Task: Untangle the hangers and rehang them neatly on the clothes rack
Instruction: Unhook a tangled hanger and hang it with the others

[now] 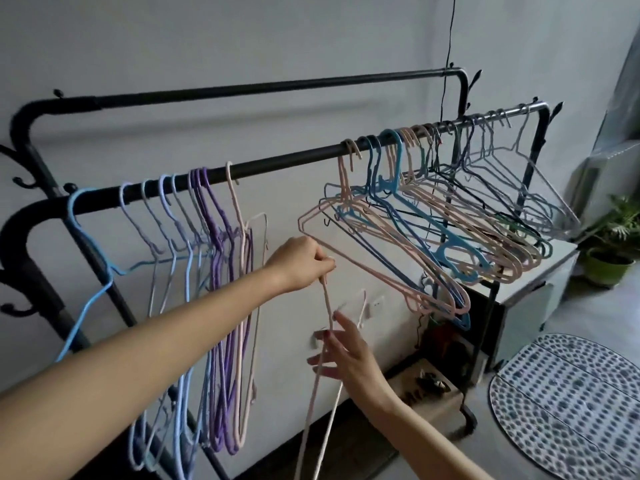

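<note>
A black clothes rack (277,162) carries two groups of hangers on its front rail. Blue, purple and pink hangers (221,271) hang straight down at the left. A tangled bunch of pink, blue and grey hangers (433,216) fans out to the right. My left hand (301,263) is closed on the top of a loose pale pink hanger (327,306) that dangles below the rail in the gap between the groups. My right hand (343,355) is lower, fingers spread, touching that hanger's wires.
A second black rail (263,86) runs behind and above. A grey cabinet (533,285) stands behind the rack at the right, with a potted plant (613,251) beyond it. A dotted oval mat (568,400) lies on the floor. A black cord (450,32) hangs from above.
</note>
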